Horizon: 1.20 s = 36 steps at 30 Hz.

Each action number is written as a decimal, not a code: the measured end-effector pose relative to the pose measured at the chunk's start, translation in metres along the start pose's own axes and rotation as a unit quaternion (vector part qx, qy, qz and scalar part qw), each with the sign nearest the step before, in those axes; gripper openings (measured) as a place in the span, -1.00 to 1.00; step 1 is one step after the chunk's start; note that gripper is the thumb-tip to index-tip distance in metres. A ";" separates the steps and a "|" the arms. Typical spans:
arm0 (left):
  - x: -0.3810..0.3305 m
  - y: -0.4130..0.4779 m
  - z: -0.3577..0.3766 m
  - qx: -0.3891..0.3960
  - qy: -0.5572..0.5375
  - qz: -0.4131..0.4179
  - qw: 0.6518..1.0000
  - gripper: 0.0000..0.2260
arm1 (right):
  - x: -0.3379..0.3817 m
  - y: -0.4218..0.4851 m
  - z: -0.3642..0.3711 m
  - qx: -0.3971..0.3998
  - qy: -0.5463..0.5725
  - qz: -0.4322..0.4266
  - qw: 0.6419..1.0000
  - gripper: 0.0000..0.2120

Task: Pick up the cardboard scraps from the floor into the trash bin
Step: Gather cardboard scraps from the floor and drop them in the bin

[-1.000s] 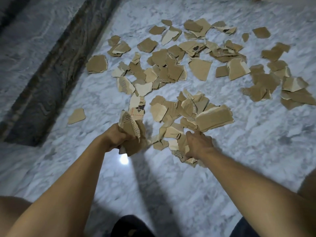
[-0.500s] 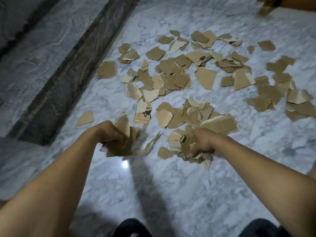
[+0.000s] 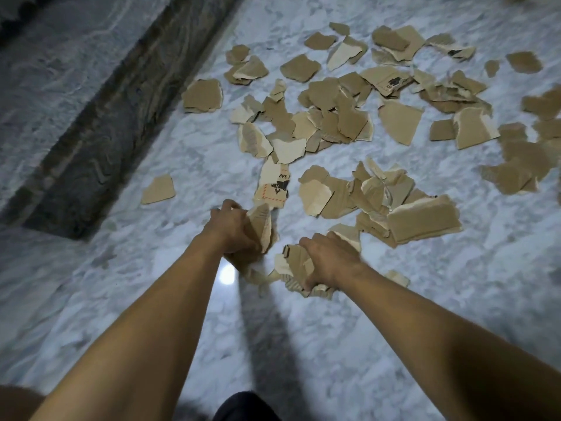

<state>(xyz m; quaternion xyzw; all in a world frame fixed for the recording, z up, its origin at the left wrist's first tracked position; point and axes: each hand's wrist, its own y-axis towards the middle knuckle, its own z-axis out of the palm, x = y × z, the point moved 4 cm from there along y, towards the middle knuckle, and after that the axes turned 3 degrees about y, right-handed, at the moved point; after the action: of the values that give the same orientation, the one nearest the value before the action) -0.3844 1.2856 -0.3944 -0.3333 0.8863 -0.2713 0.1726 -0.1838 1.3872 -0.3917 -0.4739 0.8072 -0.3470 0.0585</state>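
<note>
Tan-brown cardboard scraps [image 3: 343,117], some faces pale cream, e.g. cream piece [image 3: 288,151] just above the printed scrap [image 3: 274,186], which is cream with black marks, "348" and a red dashed line. White marble floor [image 3: 334,344] with grey veining; dark grey-brown wavy-grained band [image 3: 100,138] left of the printed scrap.

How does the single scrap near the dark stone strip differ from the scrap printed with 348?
The single scrap is plain brown; the printed scrap is pale, with black marks and a red dashed line. The single scrap lies apart from all others; the printed scrap touches a pale scrap beyond it. Both lie flat on the marble floor, with torn edges.
</note>
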 end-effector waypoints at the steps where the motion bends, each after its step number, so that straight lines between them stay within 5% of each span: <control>1: -0.001 0.002 0.000 0.002 0.000 -0.003 1.000 -0.32 | 0.000 0.002 0.000 0.006 0.005 0.005 1.000 -0.24; 14: -0.002 -0.006 0.000 0.028 -0.144 -0.002 0.989 -0.47 | -0.012 -0.017 0.009 -0.021 0.085 -0.042 0.995 -0.38; 18: -0.024 -0.011 -0.023 0.068 -0.154 0.043 0.985 -0.56 | -0.070 -0.046 -0.005 -0.032 0.174 0.002 0.984 -0.28; 23: -0.122 -0.020 -0.015 0.156 -0.059 0.132 0.977 -0.40 | -0.156 -0.090 -0.018 -0.004 0.144 0.069 0.987 -0.21; 30: -0.207 -0.031 0.044 0.011 0.115 0.231 0.966 -0.25 | -0.164 -0.095 0.032 -0.075 0.085 0.039 0.993 -0.27; 36: -0.209 -0.020 0.050 0.034 0.051 0.204 0.977 -0.53 | -0.178 -0.088 0.038 -0.094 0.101 0.073 0.988 -0.26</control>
<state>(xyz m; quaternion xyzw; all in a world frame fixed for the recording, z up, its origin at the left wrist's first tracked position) -0.2000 1.3976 -0.3961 -0.1254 0.9335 -0.2769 0.1901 -0.0076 1.4838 -0.4082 -0.3797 0.8703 -0.3107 -0.0425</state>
